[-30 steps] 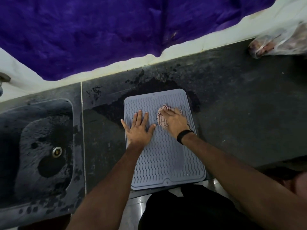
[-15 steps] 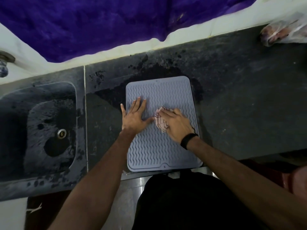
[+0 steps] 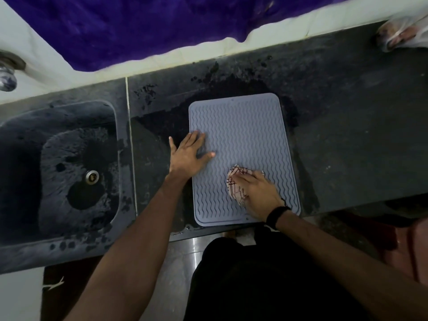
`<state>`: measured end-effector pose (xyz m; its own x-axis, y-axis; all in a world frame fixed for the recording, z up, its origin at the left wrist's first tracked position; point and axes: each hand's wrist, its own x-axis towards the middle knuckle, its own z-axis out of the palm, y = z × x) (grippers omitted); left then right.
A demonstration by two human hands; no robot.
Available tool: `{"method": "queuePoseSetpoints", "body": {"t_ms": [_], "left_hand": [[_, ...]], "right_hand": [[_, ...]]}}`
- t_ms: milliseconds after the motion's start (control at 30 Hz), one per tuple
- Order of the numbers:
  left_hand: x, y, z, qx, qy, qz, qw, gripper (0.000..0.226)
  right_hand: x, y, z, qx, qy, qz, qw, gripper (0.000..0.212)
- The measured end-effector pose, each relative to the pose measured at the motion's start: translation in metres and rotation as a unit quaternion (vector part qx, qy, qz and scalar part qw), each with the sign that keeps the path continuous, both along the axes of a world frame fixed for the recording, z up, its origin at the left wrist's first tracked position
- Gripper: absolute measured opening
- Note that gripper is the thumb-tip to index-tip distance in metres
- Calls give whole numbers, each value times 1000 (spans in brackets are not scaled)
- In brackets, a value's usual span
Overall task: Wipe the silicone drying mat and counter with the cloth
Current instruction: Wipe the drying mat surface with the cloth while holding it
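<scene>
Your flat left hand (image 3: 188, 156) presses the left edge of the grey, wavy-ribbed rectangular silicone drying mat (image 3: 245, 135) lying on the dark, wet-stained stone counter (image 3: 347, 140), while your right hand (image 3: 258, 193), fingers extended, presses the crumpled pink-and-white patterned cloth (image 3: 236, 188) onto the mat's near right part.

Mat (image 3: 243, 135): matt grey silicone, wavy ribs. Worktop (image 3: 347, 135): dark stone, wet patches. Cloth (image 3: 236, 184): soft woven fabric. Drain (image 3: 92, 176): shiny metal.
</scene>
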<state>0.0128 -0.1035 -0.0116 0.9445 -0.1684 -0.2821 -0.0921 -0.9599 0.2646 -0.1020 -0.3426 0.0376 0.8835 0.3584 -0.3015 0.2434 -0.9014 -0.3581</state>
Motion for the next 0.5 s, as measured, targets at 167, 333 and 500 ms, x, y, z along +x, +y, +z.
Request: {"method": "queuePoseSetpoints", "body": {"t_ms": [167,333,500], "left_hand": [[-2,31,0,40,0,10,999,69],[-3,25,4,57,9,18,998,65],[-8,23,2,24,20,60,998,65]], "right_hand": [[53,46,9,55,-86,-52,993,68],[80,84,-3,0,-61,-40,997,60],[38,69,-9,-14,-39,20,999,62]]}}
